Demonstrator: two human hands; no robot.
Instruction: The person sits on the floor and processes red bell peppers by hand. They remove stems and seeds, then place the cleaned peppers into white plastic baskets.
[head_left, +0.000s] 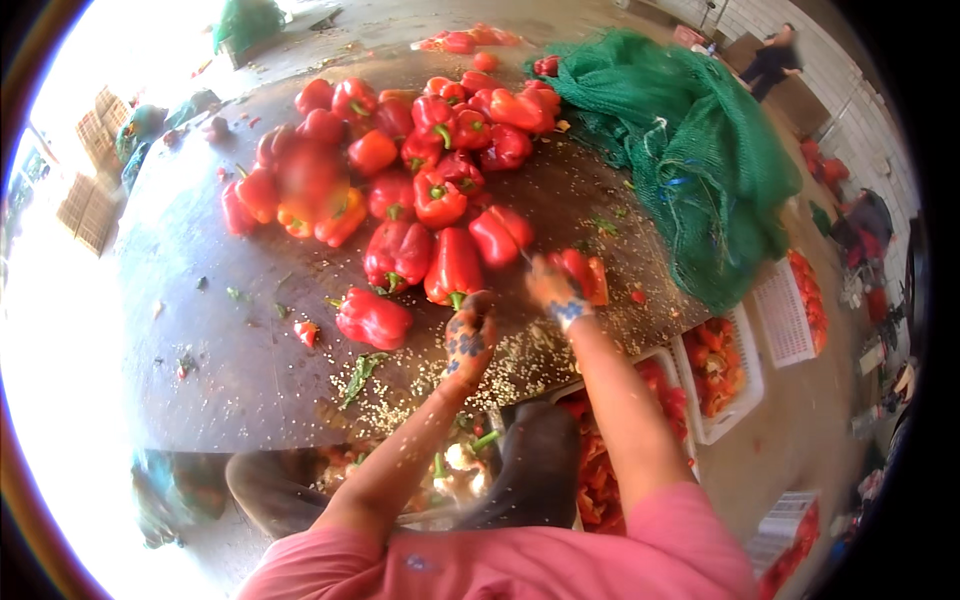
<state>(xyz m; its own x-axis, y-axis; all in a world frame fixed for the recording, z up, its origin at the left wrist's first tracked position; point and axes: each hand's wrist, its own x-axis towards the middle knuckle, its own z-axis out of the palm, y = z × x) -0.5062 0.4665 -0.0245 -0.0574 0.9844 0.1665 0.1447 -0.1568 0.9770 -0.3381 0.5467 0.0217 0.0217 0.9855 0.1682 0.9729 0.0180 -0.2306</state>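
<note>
My left hand (470, 336), in a thin flower-patterned glove, is curled at the stem of a red bell pepper (453, 262). Whether its fingers grip that stem is unclear. My right hand (553, 289), gloved alike and blurred by motion, is closed around what looks like a small knife (525, 256), its thin tip pointing towards another red bell pepper (501, 235). Just beyond the right hand lie red pepper pieces (598, 281). A whole red pepper (373, 319) rests left of my left hand. Pale seeds (517, 367) cover the table around both wrists.
Many red peppers (435, 120) are heaped across the brown table (225, 337). Green mesh netting (675, 157) drapes over its right side. White crates (739, 397) of pepper pieces stand by the right edge. Stems and cores (457, 469) lie below, between my knees. Other people (772, 64) are at right.
</note>
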